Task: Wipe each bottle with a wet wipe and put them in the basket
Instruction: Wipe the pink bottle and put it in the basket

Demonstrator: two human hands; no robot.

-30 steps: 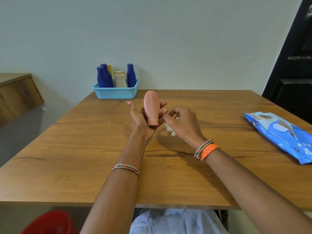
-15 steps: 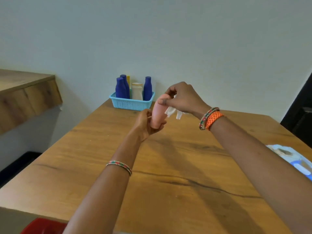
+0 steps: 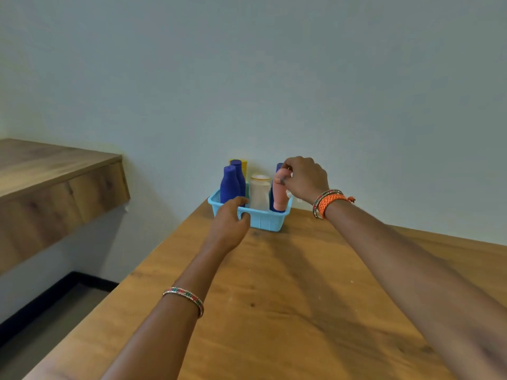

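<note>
My right hand (image 3: 303, 178) pinches the top of the pink bottle (image 3: 280, 192), lowering it upright into the blue basket (image 3: 260, 218) beside the bottles already there. My left hand (image 3: 230, 219) grips the basket's near rim, steadying it on the surface (image 3: 288, 297). A moment ago I held this bottle nearer me, wiping it; this looks like the last one.

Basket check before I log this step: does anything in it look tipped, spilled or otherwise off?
Nothing stands out. The basket sits flat on the table with its bottles upright. The right hand holds the pink bottle by its top, upright in the basket's right end; the left hand grips the near rim.
</note>
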